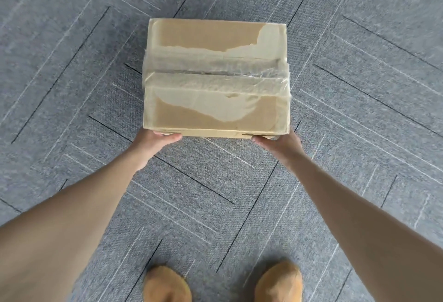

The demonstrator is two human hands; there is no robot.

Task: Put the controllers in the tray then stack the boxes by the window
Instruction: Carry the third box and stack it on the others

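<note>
Two hands hold one cardboard box [215, 77] by its near edge, above grey carpet tiles [72, 61]: the left hand [153, 143] at the near-left corner, the right hand [279, 144] at the near-right, fingers curled underneath. Torn clear tape [215, 71] crosses its top; no writing is legible. Tan shoes [167, 285] stand below.

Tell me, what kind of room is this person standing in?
Probably an office or similar workplace, though little shows. The floor is grey carpet tile with a line pattern, typical of offices, and both hands hold a taped cardboard box over it. No furniture or window is in view.
</note>
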